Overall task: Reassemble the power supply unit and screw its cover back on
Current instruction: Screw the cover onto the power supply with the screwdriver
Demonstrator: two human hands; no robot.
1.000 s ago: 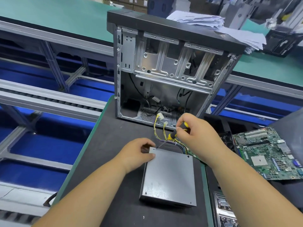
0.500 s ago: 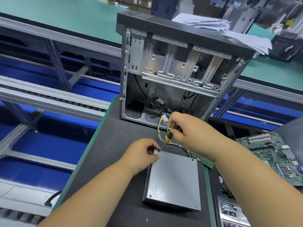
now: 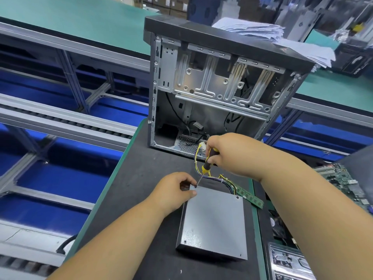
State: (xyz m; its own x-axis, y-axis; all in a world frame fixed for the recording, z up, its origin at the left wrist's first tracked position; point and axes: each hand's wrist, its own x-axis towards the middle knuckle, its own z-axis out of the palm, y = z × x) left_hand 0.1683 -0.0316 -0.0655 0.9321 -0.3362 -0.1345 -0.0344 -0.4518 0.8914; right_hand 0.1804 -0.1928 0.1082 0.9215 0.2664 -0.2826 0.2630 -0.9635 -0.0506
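Note:
The grey power supply unit (image 3: 214, 223) lies flat on the black mat with its cover on top. Yellow and purple cables (image 3: 217, 178) run out of its far side. My right hand (image 3: 226, 152) grips a black and yellow screwdriver (image 3: 206, 164), tilted, with its tip on a screw (image 3: 196, 186) at the unit's far left corner. My left hand (image 3: 175, 190) grips that same corner, fingers curled over the edge and thumb on the cover beside the screw. Another screw (image 3: 237, 197) sits at the far right corner.
An open, empty computer case (image 3: 218, 85) stands upright just behind the unit. A green memory stick (image 3: 250, 198) lies by the cables. A motherboard (image 3: 343, 182) and other parts sit at the right. Stacked papers (image 3: 262, 31) rest beyond the case. A conveyor frame runs along the left.
My right hand has shifted left and tilted the screwdriver so its tip now meets the far left corner screw. My left hand stays on that corner.

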